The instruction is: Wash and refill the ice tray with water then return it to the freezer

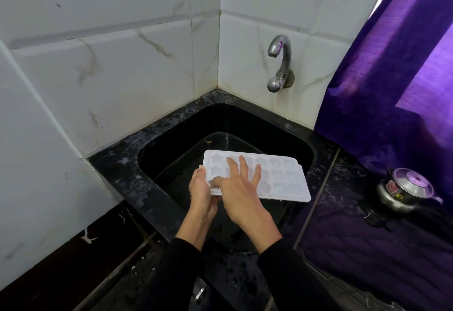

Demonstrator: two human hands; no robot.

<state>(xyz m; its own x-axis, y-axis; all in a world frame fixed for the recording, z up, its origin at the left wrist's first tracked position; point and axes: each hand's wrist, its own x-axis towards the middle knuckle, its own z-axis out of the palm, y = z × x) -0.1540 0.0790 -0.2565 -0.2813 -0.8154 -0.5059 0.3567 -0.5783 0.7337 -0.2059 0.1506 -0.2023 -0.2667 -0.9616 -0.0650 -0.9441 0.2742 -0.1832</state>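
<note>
1. Black sleeves cover both forearms at the bottom of the view; the two hands reach over a black sink.
2. Left hand grips the near-left short edge of the ice tray; its fingers are curled under the rim and the thumb lies along the edge.
3. Right hand rests on top of the tray with fingers straight and spread apart, touching the moulded cells.
4. The tray hangs above the sink basin, tilted a little, its far end toward the right rim.
5. The black speckled counter around the sink is wet; a metal tap sits on the white tiled wall; a purple curtain hangs at right, and a steel pot stands on the counter below it.
6. The tray is white plastic with star-shaped cells in three rows.
</note>
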